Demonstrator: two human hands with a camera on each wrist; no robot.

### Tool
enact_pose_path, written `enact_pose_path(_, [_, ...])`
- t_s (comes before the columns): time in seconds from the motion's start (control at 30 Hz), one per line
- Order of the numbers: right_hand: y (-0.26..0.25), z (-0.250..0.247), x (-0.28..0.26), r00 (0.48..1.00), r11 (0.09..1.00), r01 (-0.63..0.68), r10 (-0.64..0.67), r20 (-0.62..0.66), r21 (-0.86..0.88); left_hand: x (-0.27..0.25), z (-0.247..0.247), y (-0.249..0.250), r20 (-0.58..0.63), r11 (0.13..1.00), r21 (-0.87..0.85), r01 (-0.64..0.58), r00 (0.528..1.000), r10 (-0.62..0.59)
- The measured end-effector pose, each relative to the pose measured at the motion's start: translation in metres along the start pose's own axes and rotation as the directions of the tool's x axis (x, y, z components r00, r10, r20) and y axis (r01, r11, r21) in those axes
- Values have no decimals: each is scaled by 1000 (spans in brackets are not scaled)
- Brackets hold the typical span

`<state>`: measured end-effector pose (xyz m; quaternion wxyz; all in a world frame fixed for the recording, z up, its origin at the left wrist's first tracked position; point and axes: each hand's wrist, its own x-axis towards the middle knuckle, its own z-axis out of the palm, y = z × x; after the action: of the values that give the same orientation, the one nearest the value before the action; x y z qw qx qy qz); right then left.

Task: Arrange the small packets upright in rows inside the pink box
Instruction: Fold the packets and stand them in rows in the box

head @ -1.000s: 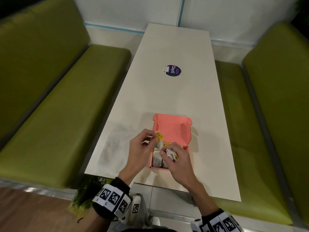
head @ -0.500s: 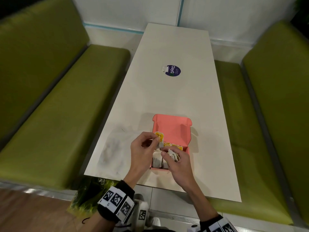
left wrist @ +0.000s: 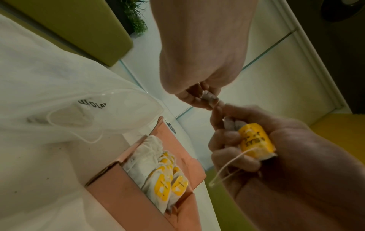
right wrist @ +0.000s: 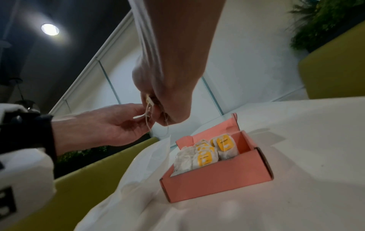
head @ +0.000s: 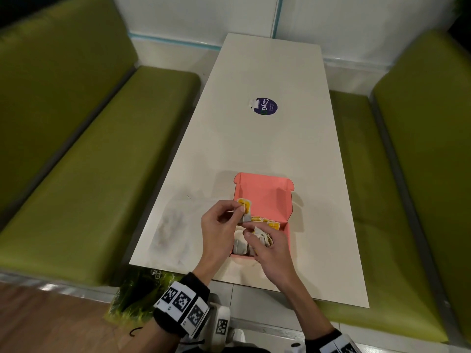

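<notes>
Item: pink box point(head: 263, 197), lid open, on white table point(head: 267, 138); all places given from the box. Left of box: clear plastic bag point(left wrist: 79, 112), flat on the table, touching or just beside the box's left wall. Above the box's left edge: left hand point(head: 216, 228), thumb and forefinger pinching one small packet point(head: 244, 208), white paper with yellow label, held upright clear of the contents; remaining fingers loosely curled. Inside box: standing packets point(right wrist: 205, 154), yellow labels facing one way, in rows that fill the near-left part; far-right part of the floor bare pink card. Above the box's near half: right hand point(head: 270, 248), fingers curled around a bunch of packets point(head: 262, 236), one label and a loose thread point(left wrist: 227, 165) showing in the left wrist view; fingertips of both hands meet at the held paper. Beyond the box: round purple sticker point(head: 265, 107) on the table, well apart. Risks, as judged: threads may tangle between the two hands, so that one packet drags another out of the right hand's bunch; a packet pushed in carelessly may tip the standing rows toward the bare far-right space, since nothing braces them there; the light box may slide under a sideways push, neither hand holding it.
</notes>
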<state>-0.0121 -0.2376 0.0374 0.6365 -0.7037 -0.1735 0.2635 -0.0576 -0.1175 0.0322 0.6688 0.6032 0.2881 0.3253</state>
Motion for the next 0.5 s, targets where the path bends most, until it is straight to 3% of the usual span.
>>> enact_pose_path(0.13, [6,-5,1,997,989,81,-82,0,-123,-3,3,3,48,999,-30,31,998,-30])
enact_pose_path(0.3, [6,-16,-5,981,986,102,-78,175,-132,3,1,-4,39,999,53,-14,999,12])
enact_pose_path(0.5, [-13,-38,20,968,929,222,-246,-48,-297,-3,0,-6,189,994,79,-71,980,55])
